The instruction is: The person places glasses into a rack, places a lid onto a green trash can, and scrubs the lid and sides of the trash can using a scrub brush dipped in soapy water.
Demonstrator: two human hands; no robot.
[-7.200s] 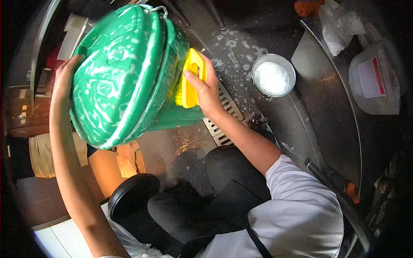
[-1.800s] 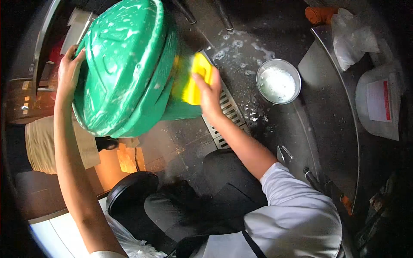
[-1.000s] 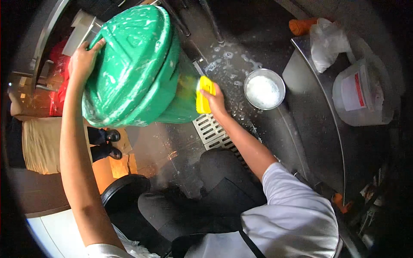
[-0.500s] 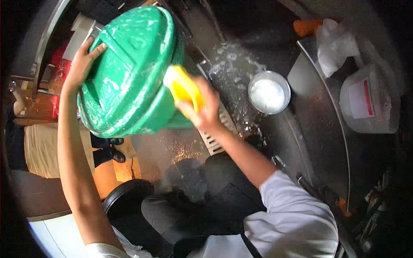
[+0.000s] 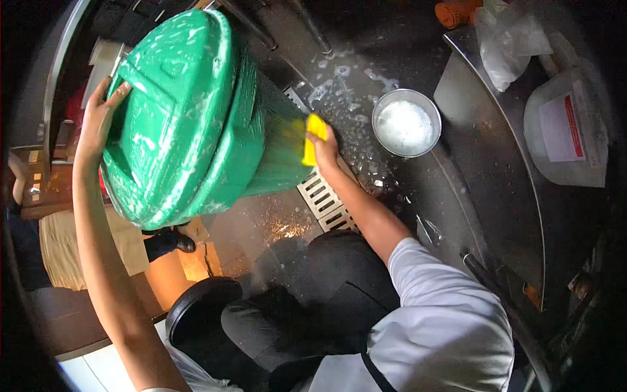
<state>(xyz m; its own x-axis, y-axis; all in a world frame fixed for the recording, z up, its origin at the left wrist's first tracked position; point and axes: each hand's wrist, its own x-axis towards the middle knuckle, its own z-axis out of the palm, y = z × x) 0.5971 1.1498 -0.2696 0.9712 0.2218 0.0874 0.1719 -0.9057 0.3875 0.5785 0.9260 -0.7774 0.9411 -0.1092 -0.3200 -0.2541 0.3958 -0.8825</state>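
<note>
A large green bin (image 5: 176,124) with a domed lid lies tilted in front of me, streaked with white suds. My left hand (image 5: 103,114) grips the lid's edge at the far left, fingers curled over it. In my right hand (image 5: 326,147) is a yellow brush (image 5: 315,138), its blurred bristles against the bin's side near the bottom end. To the right, a round metal bowl (image 5: 406,123) of foamy water stands on the dark floor, with suds scattered between it and the bin.
A slotted drain grate (image 5: 321,196) runs beneath the bin. At right are a clear plastic container (image 5: 565,130) with a label, a plastic bag (image 5: 506,49) and an orange object (image 5: 457,12). A black round stool (image 5: 202,304) is near my legs. Another person's tan apron (image 5: 91,245) shows at left.
The brush has gone from beside the lid's rim down to the bin's lower side. Compared with half a second ago, the bin appears a little further left, and my left hand still holds the lid.
</note>
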